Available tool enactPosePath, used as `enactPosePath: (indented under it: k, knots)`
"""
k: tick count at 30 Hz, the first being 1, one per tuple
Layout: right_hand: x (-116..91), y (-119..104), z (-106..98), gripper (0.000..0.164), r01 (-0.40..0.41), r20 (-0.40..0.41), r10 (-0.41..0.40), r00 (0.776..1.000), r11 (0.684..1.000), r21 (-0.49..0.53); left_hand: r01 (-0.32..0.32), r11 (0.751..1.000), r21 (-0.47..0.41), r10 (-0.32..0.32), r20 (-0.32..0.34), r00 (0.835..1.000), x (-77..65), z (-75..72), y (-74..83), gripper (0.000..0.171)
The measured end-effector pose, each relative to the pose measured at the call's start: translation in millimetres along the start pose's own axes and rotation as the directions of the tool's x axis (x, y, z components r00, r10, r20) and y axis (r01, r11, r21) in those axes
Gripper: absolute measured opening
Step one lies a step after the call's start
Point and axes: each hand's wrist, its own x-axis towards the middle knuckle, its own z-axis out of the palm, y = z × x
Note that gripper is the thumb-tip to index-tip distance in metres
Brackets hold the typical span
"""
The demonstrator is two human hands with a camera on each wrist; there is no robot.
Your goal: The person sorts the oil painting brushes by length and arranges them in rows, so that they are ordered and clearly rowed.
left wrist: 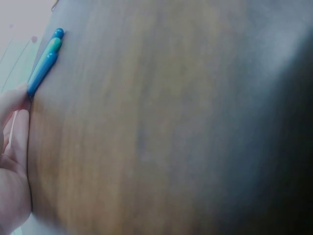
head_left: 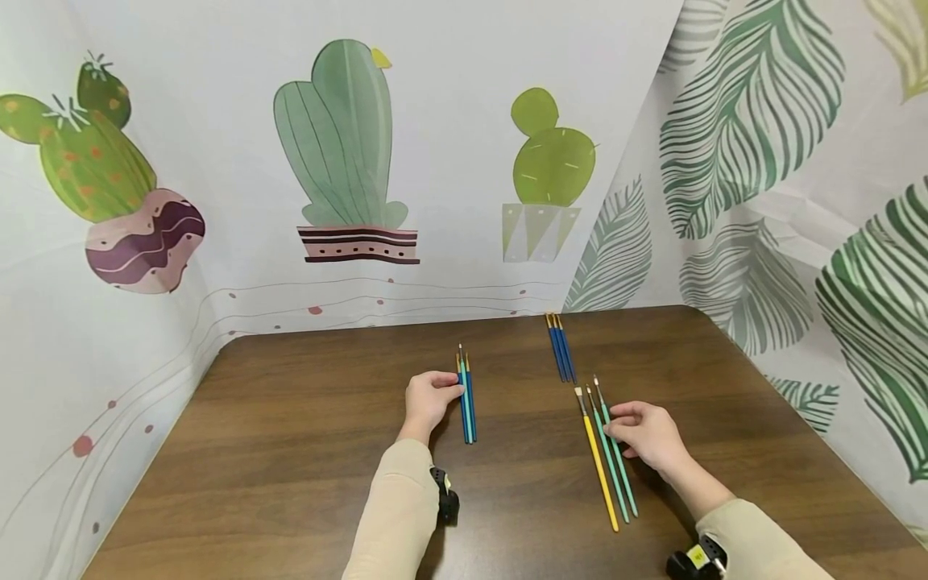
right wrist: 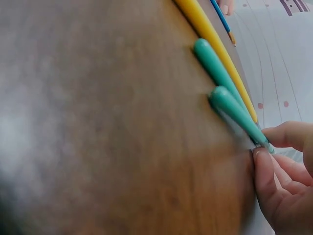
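Note:
Left of centre on the table, a teal paintbrush (head_left: 463,411) lies between two blue paintbrushes (head_left: 473,411), side by side. My left hand (head_left: 429,400) pinches the teal one near its upper part, thumb over the handle. In the left wrist view, the rounded handle ends show beyond the fingers. Further right, my right hand (head_left: 645,433) holds the rightmost teal paintbrush (head_left: 622,471) between thumb and forefinger; the right wrist view shows its handle (right wrist: 234,110) running into the fingertips. Beside it lie another teal paintbrush (head_left: 612,467) and a yellow flat paintbrush (head_left: 600,471).
Three dark blue paintbrushes (head_left: 561,350) lie close together near the back edge of the wooden table (head_left: 304,419). Behind the table hangs a pale backdrop (head_left: 449,145) printed with cacti and leaves.

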Motion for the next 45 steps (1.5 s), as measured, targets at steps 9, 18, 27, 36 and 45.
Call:
enactPosePath:
  k: [9,18,27,36,45]
  knots:
    - [-0.6,-2.5,0.8,0.04,-0.006,0.004,0.006,1.0,1.0,-0.023,-0.007,1.0,0.014,0.007,-0.007,1.0,0.0,-0.1,2.0,0.019]
    - [5.4,-1.4,-2.1,0.041,-0.014,0.025,0.014,1.0,1.0,0.011,-0.01,1.0,0.013,0.01,-0.008,1.0,-0.4,0.4,2.0,0.019]
    - [15.2,-4.9,-5.0,0.043,-0.013,0.01,0.012,1.0,0.999,0.049,-0.012,1.0,0.012,0.012,-0.007,1.0,-0.3,0.6,2.4,0.019]
    - [25.5,-13.6,-2.2,0.044,-0.017,0.007,0.016,1.0,0.99,0.137,-0.014,1.0,0.011,0.014,-0.013,1.0,0.9,1.2,1.2,0.018]
    - [34.3,-24.5,9.6,0.043,-0.016,0.05,0.002,0.999,0.96,0.28,-0.013,1.0,-0.006,0.013,-0.01,1.0,1.7,1.5,0.3,0.02]
